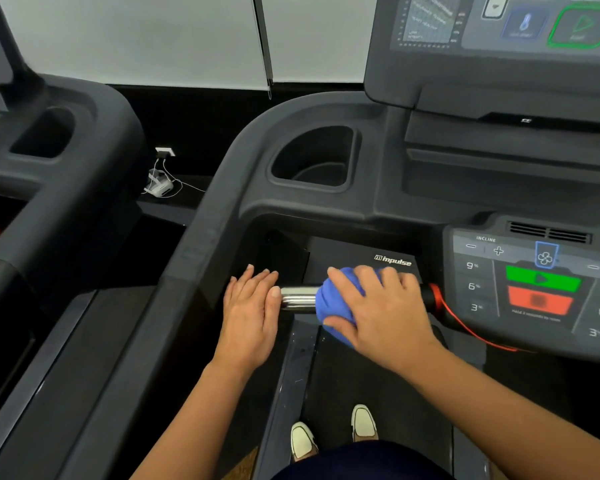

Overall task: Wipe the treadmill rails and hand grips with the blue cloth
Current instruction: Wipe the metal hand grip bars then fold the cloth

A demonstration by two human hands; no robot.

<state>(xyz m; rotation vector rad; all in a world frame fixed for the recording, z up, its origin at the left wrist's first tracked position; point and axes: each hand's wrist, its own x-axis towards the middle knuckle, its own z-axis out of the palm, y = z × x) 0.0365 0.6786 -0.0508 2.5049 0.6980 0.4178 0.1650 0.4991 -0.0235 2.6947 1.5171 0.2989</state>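
Observation:
A shiny metal hand grip (297, 298) runs across the front of the treadmill, below the console. The blue cloth (336, 299) is bunched around this grip. My right hand (378, 306) wraps over the cloth and grips it against the bar. My left hand (252, 306) lies flat with straight fingers at the grip's left end, where the grip meets the dark left side rail (174, 306). The part of the grip under the cloth is hidden.
The control panel (534, 289) with green and red buttons sits right of the grip, with a red safety cord (465, 327) hanging from it. A cup holder (312, 161) and the screen (499, 26) lie beyond. A second treadmill (49, 150) stands to the left. My shoes (333, 434) are on the belt.

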